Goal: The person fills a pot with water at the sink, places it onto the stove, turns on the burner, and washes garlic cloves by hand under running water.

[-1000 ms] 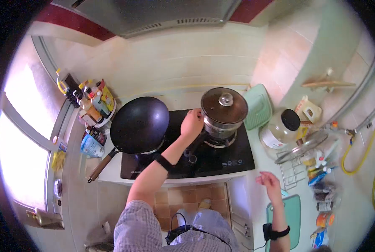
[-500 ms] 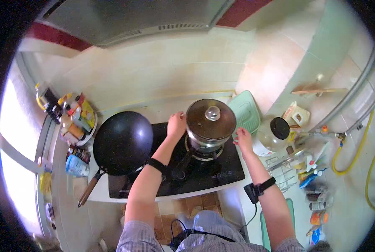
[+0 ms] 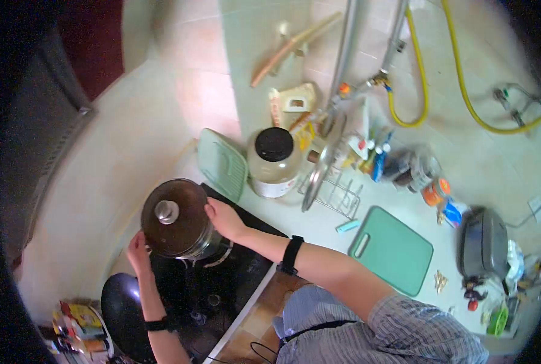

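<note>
Steel pot with round brown glass lid [image 3: 176,219] sits upright on black glass stovetop [image 3: 234,279], knob up. Left hand [image 3: 138,252] grips its near-left side, right hand [image 3: 223,219] its right rim (both closed on pot). Beyond right hand: mint-green plastic lid [image 3: 223,164], black-capped clear jar [image 3: 273,162]. Pale tiled kitchen counter [image 3: 319,218]; labels unreadable.

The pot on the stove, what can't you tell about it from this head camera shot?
- Contents of the pot: hidden by its dark lid.
- Pot handles: covered by the left hand and right hand.
- Burner flame: hidden under the pot.
- Wok: partly cut off by the left arm and the dark lower edge.
</note>
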The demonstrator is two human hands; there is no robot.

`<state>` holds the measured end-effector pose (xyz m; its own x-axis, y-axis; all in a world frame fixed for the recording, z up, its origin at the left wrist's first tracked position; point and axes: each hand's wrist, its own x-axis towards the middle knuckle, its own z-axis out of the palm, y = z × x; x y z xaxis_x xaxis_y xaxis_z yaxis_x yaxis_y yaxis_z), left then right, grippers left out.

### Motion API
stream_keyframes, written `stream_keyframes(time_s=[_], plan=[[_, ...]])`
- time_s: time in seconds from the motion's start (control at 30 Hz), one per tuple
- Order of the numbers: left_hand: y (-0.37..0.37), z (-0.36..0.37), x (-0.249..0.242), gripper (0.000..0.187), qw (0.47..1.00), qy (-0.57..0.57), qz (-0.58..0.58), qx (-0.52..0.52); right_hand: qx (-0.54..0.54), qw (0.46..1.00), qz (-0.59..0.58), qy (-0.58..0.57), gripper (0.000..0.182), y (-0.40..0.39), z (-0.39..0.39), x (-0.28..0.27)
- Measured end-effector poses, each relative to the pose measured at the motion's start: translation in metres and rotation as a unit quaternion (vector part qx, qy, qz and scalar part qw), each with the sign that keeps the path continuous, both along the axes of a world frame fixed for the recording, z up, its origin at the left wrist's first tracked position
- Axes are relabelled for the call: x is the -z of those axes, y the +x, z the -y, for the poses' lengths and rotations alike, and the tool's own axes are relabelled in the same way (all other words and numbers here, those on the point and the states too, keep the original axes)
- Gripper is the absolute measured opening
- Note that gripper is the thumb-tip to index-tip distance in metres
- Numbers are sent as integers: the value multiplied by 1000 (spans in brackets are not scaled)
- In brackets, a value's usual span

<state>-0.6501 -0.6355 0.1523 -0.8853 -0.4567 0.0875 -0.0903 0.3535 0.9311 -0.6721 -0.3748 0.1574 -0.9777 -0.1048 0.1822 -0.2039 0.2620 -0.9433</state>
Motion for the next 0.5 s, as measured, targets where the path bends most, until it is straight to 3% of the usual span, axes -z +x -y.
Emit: stream_keyframes(time_s=[0.1, 0.17, 0.2, 0.27, 0.33, 0.37, 0.43, 0.5], plan=[[-1, 7, -9, 30, 1000, -25, -15, 4, 18, 994, -80, -79, 23, 7, -5, -9], [9, -7, -36, 30, 1000, -12, -19, 5, 105, 977, -185, -1, 27, 10, -3, -9], [17, -16, -50, 30, 1000, 3, -26, -5, 107, 978, -181, -5, 27, 18, -8, -23], [26, -23, -71, 29, 999, 10, -40, -8, -10, 998, 14, -68, 21, 37, -31, -67], [47, -33, -89, 29, 996, 28, -59, 55, -12, 996, 10, -87, 20, 52, -45, -66], [59, -41, -95, 28, 997, 14, -60, 55, -16, 990, 78, -115, 21, 73, -58, -88], [92, -78, -107, 25, 997, -34, -54, 44, -35, 986, 88, -139, 24, 104, -83, -96], [124, -112, -111, 23, 994, -74, -46, 60, -27, 984, 120, -129, 41, 137, -112, -96]])
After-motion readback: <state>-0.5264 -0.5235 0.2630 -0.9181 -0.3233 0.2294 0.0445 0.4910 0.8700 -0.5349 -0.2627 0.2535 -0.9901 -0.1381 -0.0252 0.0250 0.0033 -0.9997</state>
